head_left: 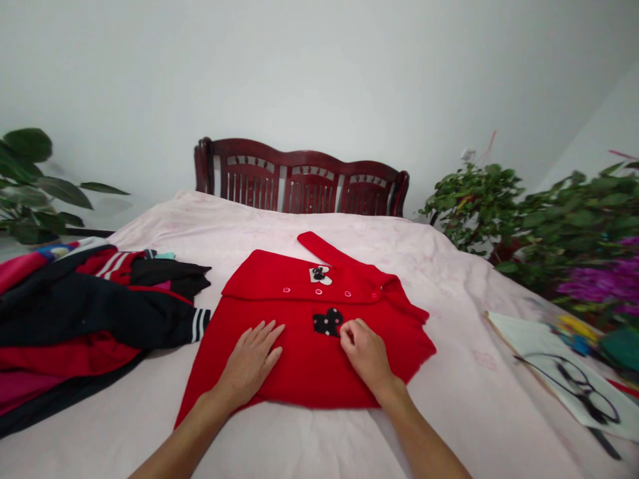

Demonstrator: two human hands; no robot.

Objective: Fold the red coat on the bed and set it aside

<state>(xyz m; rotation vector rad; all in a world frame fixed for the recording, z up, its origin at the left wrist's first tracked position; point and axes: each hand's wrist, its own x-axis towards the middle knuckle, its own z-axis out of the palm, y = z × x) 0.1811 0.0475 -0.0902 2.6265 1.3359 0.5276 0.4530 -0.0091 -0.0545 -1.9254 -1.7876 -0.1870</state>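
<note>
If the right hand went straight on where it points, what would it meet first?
The right hand would probably meet the black dotted patch just ahead on the red garment; whether they touch is unclear.

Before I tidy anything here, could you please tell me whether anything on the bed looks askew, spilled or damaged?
Nothing looks spilled or damaged. The clothes pile on the left is the untidy part: it lies heaped, with a dark sleeve straggling toward the red garment, whose far sleeve juts out at an angle.
</note>
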